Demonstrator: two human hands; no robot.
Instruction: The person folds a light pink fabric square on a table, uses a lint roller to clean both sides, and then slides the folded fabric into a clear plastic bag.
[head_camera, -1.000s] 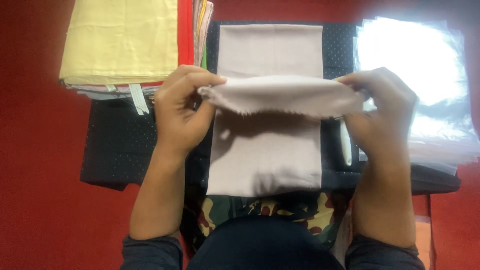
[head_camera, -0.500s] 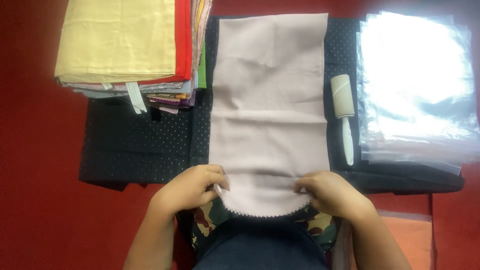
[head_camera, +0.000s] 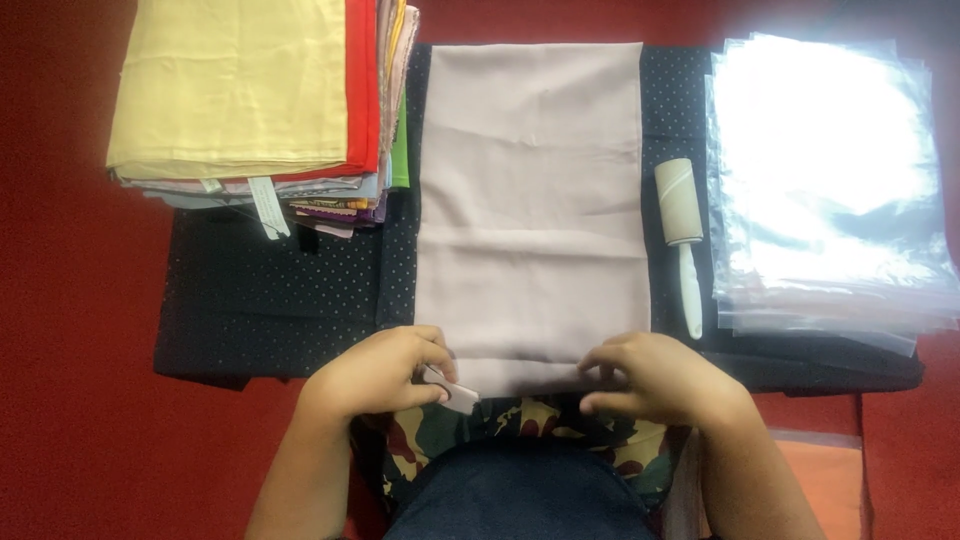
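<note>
A pale grey-pink cloth (head_camera: 530, 200) lies flat and unfolded on a black dotted mat (head_camera: 270, 300), running from the far edge towards me. My left hand (head_camera: 385, 375) pinches the cloth's near left corner, which curls up white between thumb and fingers. My right hand (head_camera: 655, 380) grips the near right edge, fingers bent over the hem. Both hands sit just above a camouflage-patterned fabric (head_camera: 520, 425) on my lap.
A stack of folded cloths (head_camera: 250, 90), yellow on top with red and other colours beneath, stands at the far left. A white lint roller (head_camera: 682, 235) lies right of the cloth. A pile of clear plastic bags (head_camera: 830, 180) fills the right side. Red floor surrounds the mat.
A second ago both hands held the cloth folded midway up the mat. They pulled its edge towards me, and the cloth now lies fully open with the hands at its near edge.
</note>
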